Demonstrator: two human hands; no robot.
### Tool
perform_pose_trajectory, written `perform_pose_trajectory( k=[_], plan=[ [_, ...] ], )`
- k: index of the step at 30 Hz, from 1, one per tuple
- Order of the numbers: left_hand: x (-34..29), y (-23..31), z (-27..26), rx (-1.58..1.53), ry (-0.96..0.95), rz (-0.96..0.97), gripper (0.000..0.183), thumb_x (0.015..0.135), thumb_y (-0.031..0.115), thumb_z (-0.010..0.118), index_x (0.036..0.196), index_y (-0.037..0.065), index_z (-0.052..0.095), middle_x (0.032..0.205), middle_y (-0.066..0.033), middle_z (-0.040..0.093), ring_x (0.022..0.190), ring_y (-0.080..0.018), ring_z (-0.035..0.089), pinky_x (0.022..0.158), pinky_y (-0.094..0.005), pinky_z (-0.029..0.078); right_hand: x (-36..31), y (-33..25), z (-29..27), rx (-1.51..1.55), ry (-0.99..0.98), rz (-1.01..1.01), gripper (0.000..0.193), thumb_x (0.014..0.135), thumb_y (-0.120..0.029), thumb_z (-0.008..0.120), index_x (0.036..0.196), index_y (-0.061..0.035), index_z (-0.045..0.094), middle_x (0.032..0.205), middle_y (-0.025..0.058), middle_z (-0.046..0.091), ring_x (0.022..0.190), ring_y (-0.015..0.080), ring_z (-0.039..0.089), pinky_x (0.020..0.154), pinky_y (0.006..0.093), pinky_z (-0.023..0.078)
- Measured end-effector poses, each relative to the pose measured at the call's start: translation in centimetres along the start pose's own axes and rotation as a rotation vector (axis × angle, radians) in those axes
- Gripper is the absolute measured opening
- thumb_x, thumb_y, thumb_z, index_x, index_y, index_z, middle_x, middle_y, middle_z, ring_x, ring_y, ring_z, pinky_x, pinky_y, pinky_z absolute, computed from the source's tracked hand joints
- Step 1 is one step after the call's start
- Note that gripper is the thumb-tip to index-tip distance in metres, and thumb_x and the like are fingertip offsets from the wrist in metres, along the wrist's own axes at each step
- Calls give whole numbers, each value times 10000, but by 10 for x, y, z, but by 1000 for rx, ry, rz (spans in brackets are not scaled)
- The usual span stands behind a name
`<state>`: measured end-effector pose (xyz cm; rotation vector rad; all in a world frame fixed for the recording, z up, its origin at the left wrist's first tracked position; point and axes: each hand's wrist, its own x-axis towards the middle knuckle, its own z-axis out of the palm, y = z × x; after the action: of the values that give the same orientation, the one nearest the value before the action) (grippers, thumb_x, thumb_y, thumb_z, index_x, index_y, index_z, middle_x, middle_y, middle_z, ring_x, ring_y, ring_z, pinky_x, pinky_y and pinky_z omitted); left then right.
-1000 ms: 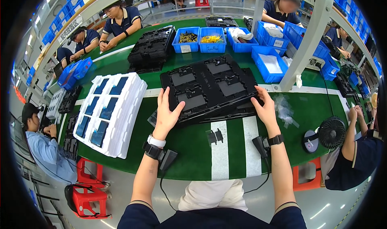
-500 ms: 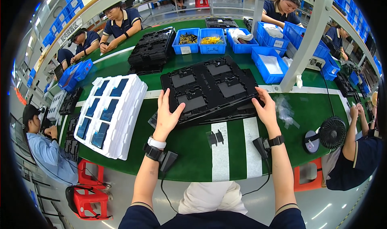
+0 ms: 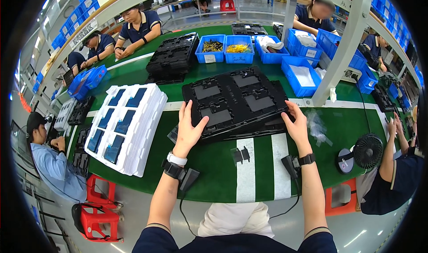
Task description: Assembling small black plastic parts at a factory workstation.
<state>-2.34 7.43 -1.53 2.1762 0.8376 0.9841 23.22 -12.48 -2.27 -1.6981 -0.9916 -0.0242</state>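
Observation:
A black plastic tray (image 3: 232, 102) with several rectangular recesses lies askew on top of other black trays (image 3: 272, 130) in front of me. My left hand (image 3: 189, 129) grips its left front edge, with the thumb over the rim and the fingers along the side. At the right end, my right hand (image 3: 296, 124) holds the edge between thumb and curled fingers. Left of my hands stands a stack of white foam trays (image 3: 130, 127) with dark, shiny flat pieces in the top one. A small black cut piece (image 3: 241, 155) lies on a white strip near the table's front.
Blue bins (image 3: 239, 58) with yellow and dark small parts stand at the back, beside a stack of black trays (image 3: 171, 54). A metal post (image 3: 341, 52) rises at the right. A black fan (image 3: 368, 150) and crumpled clear film (image 3: 317, 127) lie to the right. Co-workers sit around.
The view has shifted slightly, so the scene sits a little lower and further right. My hands keep the same hold on the black tray.

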Motion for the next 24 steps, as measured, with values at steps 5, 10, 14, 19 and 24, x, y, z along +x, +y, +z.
perform_pose_trajectory(
  k=[5, 10, 14, 19, 24],
  plan=[
    [0, 2, -1, 19, 31, 7, 667, 739, 235, 660, 1290, 32, 343, 1337, -233, 272, 1241, -322, 302, 1010, -360, 265, 0, 0, 1, -5, -1, -4, 384, 736, -60, 609, 1111, -48, 523, 1041, 147, 585, 944, 228, 574, 844, 317, 434],
    [-1, 2, 0, 1, 31, 13, 668, 740, 241, 659, 1289, 30, 343, 1337, -232, 272, 1241, -325, 301, 1008, -360, 267, 0, 1, 1, -7, 4, -12, 386, 736, -55, 608, 1113, -51, 524, 1032, 140, 587, 942, 223, 574, 848, 315, 434],
    [0, 2, -1, -8, -4, -2, 702, 734, 258, 652, 1295, 6, 311, 1341, -275, 230, 1250, -370, 265, 1014, -380, 252, -1, -1, -1, 0, -5, 5, 389, 736, -54, 607, 1116, -48, 522, 1040, 139, 586, 951, 221, 571, 850, 314, 433],
    [-1, 0, -1, 18, 27, 15, 674, 741, 258, 655, 1290, 24, 340, 1332, -247, 274, 1238, -337, 302, 1007, -365, 268, 0, 2, 1, 21, -14, 6, 395, 736, -57, 609, 1120, -39, 519, 1053, 143, 582, 963, 221, 566, 855, 313, 428],
    [0, 2, 1, 27, 27, 11, 673, 743, 259, 654, 1291, 27, 340, 1331, -251, 274, 1241, -337, 301, 1008, -366, 266, 0, 3, -1, 7, -8, 4, 394, 737, -63, 609, 1121, -44, 521, 1054, 145, 581, 961, 229, 567, 856, 317, 426]
  ],
)
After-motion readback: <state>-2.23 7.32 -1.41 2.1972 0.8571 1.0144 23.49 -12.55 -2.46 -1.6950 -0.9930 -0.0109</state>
